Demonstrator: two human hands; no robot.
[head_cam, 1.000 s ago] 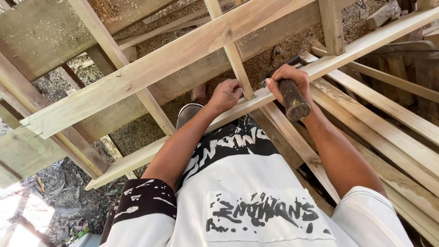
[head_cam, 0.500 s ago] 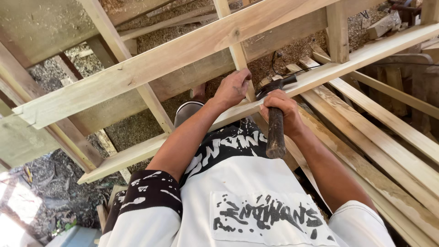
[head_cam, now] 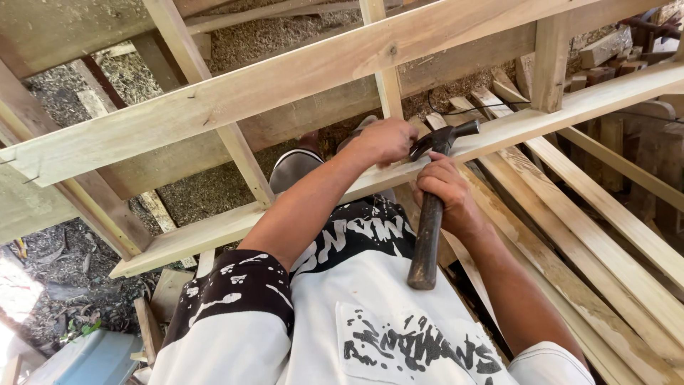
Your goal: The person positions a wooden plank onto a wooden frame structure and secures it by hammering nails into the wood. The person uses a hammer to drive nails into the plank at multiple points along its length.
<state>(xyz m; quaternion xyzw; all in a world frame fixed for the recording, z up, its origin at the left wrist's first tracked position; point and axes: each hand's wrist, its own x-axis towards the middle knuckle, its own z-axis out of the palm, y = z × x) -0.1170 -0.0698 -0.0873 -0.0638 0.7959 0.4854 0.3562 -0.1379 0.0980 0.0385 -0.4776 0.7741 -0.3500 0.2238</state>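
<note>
My right hand (head_cam: 447, 194) is gripping the hammer (head_cam: 429, 214) high on its handle, long axis running toward me, head resting on the wooden slat (head_cam: 214, 229) just beside my left hand (head_cam: 385, 140), which is pressing fingers-curled onto it.

Head camera looks steeply down, close over wooden frame (head_cam: 299, 85).
</note>
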